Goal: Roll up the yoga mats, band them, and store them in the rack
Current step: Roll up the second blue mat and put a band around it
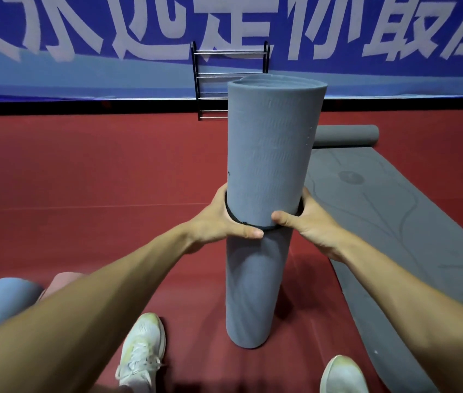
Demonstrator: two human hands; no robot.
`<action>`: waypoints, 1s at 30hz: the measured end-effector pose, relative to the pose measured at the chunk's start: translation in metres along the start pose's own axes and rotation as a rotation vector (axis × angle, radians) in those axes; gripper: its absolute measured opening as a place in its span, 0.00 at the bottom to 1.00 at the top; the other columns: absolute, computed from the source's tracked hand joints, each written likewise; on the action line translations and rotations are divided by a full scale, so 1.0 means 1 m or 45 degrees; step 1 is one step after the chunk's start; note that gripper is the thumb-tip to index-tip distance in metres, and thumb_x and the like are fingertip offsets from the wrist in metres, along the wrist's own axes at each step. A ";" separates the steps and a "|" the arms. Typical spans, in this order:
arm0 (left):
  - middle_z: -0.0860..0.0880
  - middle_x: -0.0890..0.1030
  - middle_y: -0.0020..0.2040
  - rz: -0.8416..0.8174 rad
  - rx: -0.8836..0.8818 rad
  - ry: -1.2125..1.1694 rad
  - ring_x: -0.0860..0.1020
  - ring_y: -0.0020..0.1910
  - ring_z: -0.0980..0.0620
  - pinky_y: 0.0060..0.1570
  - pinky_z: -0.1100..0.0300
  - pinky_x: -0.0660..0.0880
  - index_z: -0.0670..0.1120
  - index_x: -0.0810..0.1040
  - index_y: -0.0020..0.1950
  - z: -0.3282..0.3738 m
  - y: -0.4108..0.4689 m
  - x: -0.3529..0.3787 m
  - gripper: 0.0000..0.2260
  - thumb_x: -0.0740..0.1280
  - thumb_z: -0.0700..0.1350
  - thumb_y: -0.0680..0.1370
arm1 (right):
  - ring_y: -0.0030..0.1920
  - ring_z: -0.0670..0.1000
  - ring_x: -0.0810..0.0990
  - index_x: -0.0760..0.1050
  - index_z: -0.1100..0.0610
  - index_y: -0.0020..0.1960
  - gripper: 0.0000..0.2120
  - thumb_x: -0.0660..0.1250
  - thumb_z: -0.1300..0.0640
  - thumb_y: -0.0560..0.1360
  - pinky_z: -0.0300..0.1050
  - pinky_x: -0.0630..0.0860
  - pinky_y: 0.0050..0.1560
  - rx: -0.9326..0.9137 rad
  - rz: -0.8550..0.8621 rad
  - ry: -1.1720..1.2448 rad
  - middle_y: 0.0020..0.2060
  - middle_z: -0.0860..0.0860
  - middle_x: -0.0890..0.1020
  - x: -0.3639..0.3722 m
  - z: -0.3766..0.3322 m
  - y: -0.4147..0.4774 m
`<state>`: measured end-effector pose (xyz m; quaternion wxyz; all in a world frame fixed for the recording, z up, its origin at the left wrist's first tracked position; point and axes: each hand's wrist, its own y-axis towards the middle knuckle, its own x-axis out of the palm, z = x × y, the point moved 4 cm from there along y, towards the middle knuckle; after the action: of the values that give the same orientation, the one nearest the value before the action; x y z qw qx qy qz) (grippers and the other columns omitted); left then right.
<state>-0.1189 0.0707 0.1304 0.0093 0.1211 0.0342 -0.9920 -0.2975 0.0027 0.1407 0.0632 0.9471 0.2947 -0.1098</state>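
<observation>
A rolled grey-blue yoga mat [270, 154] stands upright on the red floor in front of me. A black band [255, 224] circles it near mid height. My left hand [224, 219] grips the roll and band from the left, thumb across the front. From the right, my right hand [306, 219] holds the band, its thumb hooked over it. The metal rack [210, 78] stands against the blue banner wall, partly hidden behind the roll.
A dark grey mat [394, 217] lies half unrolled on the floor at right, its rolled end [346, 135] farther back. Another blue rolled mat [0, 304] and a pink one [60, 282] lie at lower left. My two white shoes [142, 353] are near the roll's base.
</observation>
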 end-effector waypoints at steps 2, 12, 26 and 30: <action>0.55 0.69 0.68 -0.005 -0.025 0.008 0.71 0.65 0.60 0.61 0.60 0.73 0.50 0.53 0.74 -0.008 0.005 0.004 0.52 0.82 0.39 0.60 | 0.57 0.36 0.75 0.64 0.52 0.69 0.34 0.75 0.60 0.68 0.25 0.73 0.47 0.020 0.003 0.014 0.56 0.40 0.76 -0.003 0.014 0.002; 0.56 0.66 0.69 -0.204 -0.150 0.087 0.70 0.62 0.65 0.56 0.66 0.75 0.57 0.49 0.77 -0.038 0.003 0.019 0.52 0.80 0.39 0.65 | 0.53 0.27 0.74 0.60 0.52 0.73 0.44 0.76 0.42 0.63 0.23 0.69 0.49 0.001 -0.059 0.101 0.63 0.42 0.74 -0.010 0.037 -0.008; 0.60 0.67 0.71 0.054 0.004 -0.018 0.66 0.70 0.62 0.66 0.56 0.71 0.55 0.58 0.75 -0.024 0.007 0.022 0.49 0.79 0.56 0.59 | 0.58 0.34 0.74 0.61 0.52 0.73 0.47 0.76 0.45 0.58 0.32 0.72 0.58 0.043 0.059 0.095 0.57 0.36 0.75 -0.014 0.051 -0.013; 0.57 0.65 0.71 0.019 -0.021 0.047 0.64 0.69 0.65 0.64 0.61 0.72 0.52 0.56 0.75 -0.028 0.013 0.027 0.52 0.81 0.54 0.58 | 0.65 0.37 0.70 0.54 0.47 0.74 0.55 0.81 0.46 0.55 0.36 0.67 0.65 0.068 0.056 0.116 0.60 0.32 0.70 -0.016 0.067 -0.015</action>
<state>-0.1380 0.0598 0.0962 0.0172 0.1397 0.0416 -0.9892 -0.3303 -0.0061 0.0791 0.0267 0.9588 0.2732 -0.0732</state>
